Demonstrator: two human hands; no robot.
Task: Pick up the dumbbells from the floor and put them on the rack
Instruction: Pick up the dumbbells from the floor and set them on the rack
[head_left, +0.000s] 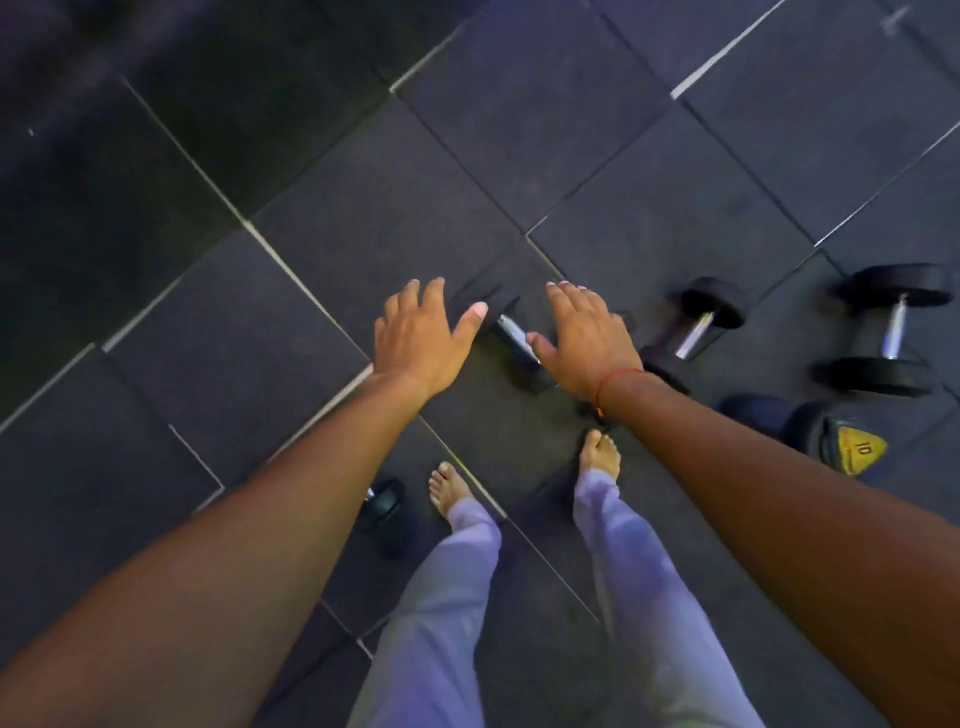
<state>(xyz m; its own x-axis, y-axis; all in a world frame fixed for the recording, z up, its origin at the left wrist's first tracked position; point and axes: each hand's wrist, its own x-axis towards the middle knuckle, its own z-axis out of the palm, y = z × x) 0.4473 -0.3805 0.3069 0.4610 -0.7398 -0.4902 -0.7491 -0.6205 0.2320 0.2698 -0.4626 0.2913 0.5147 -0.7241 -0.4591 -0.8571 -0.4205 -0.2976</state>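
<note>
A black dumbbell with a chrome handle lies on the dark rubber floor between my two hands, partly hidden by them. My left hand hovers over its left end, fingers spread, holding nothing. My right hand, with a red thread on the wrist, hovers over its right end, open too. Two more black dumbbells lie to the right, one close by and one farther off. A small dumbbell rests by my left foot. No rack is in view.
A black weight with a yellow "10" label sits at the right, below the far dumbbell. My bare feet stand on the floor tiles, legs in light trousers.
</note>
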